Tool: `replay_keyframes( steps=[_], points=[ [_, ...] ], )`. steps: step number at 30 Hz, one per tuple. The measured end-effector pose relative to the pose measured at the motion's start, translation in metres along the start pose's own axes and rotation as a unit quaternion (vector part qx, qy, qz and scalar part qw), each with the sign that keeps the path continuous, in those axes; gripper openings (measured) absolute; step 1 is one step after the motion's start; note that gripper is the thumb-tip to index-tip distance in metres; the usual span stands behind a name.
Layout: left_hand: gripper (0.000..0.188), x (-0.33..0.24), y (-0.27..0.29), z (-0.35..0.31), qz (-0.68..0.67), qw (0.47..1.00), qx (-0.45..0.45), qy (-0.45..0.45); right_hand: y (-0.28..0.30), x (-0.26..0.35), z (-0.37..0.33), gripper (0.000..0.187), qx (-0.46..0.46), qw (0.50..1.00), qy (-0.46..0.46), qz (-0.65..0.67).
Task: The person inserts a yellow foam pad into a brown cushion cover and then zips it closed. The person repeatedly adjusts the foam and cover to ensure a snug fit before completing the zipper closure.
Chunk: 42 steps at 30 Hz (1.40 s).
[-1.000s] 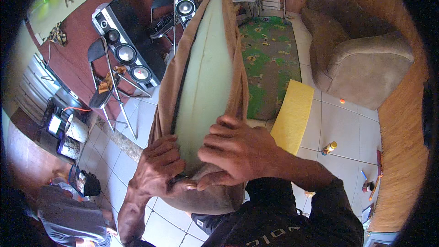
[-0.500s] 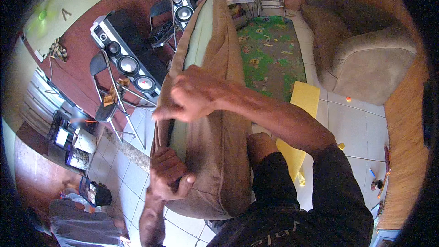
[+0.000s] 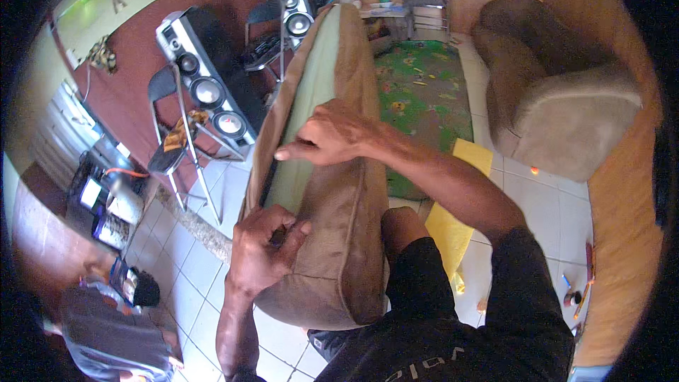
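Observation:
A long, thick cushion stands on edge before me, in a brown fabric cover [image 3: 322, 265]. Along its top the cover is open, and a strip of pale green foam [image 3: 320, 71] shows between the two cloth edges. At the near end my left hand [image 3: 267, 244] is closed on the cover at the opening, its thumb lying across the cloth. Farther up, my right hand [image 3: 332, 133] reaches over the foam with its fingers curled at the right edge of the opening and its thumb sticking out leftward. Its fingertips are hidden beneath the hand.
Tall speakers [image 3: 209, 92] and folding chairs [image 3: 166, 159] stand left of the cushion. Beyond its right side lie a green mat [image 3: 424, 92] and a yellow strip [image 3: 463, 191]. A brown sofa piece [image 3: 573, 113] is far right. Another person [image 3: 117, 329] is at lower left.
Both hands have shifted, the right one to the right and slightly away from me, the left one upward. More green foam shows in the opening. The whole view has moved a little.

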<state>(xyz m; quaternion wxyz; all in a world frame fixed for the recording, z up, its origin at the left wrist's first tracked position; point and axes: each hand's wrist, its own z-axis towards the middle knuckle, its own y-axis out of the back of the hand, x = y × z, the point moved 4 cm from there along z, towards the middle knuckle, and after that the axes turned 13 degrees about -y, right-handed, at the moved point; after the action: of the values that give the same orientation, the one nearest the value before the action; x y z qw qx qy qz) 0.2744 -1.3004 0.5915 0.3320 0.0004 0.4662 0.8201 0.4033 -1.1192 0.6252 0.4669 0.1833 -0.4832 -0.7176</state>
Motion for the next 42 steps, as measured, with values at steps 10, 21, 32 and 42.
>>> replay_keyframes(
  steps=[10,21,32,42],
  points=[
    [0.037,0.013,-0.026,-0.011,0.014,0.998,-0.058,-0.027,-0.145,-0.240,-0.317,0.036,-0.399,0.724,-0.524,0.206],
    [0.017,-0.002,-0.028,-0.004,0.031,0.998,-0.048,0.003,-0.376,-0.373,-0.610,0.041,-0.199,0.370,-0.759,0.496],
    [0.034,-0.003,-0.024,0.004,0.098,0.979,-0.094,0.150,-0.159,-0.410,-0.382,0.041,-0.277,0.684,-0.547,0.395],
    [0.056,0.067,-0.012,0.039,0.038,0.903,-0.011,0.427,0.166,-0.294,-0.133,0.095,-0.340,0.826,-0.310,0.325]
  ],
)
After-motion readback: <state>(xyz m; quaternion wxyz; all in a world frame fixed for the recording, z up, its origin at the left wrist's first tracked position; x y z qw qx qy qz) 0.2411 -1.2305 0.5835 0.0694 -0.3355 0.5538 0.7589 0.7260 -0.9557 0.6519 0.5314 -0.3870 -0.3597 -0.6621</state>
